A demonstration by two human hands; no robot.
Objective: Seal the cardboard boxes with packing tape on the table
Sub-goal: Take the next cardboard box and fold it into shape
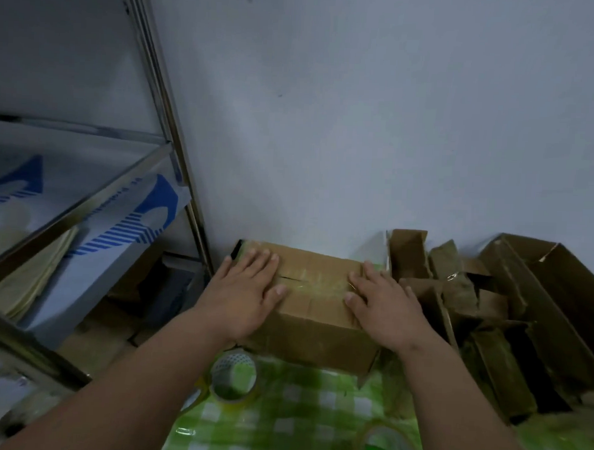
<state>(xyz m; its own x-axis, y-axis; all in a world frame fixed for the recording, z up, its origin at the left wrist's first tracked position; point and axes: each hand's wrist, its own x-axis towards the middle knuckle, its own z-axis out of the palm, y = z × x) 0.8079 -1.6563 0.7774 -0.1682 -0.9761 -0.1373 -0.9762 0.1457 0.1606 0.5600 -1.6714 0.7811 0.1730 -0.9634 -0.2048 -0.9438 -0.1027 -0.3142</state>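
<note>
— Where's the box?
— The cardboard box (314,303) sits at the far edge of the worktop (292,423), against the wall. Its top flaps are closed, with a dark slit showing along the seam; glossy tape seems to cover it, though blur makes that unclear.
— And the hands?
— The left hand (244,290) lies flat on the box's left end and the right hand (382,303) on its right end, fingers straight, gripping nothing.
— Tape?
— One tape roll (233,379) stands near the box, partly behind the left forearm. A second roll (387,445) is cut off at the bottom edge. The open boxes (508,316) at right are too dim to count.
</note>
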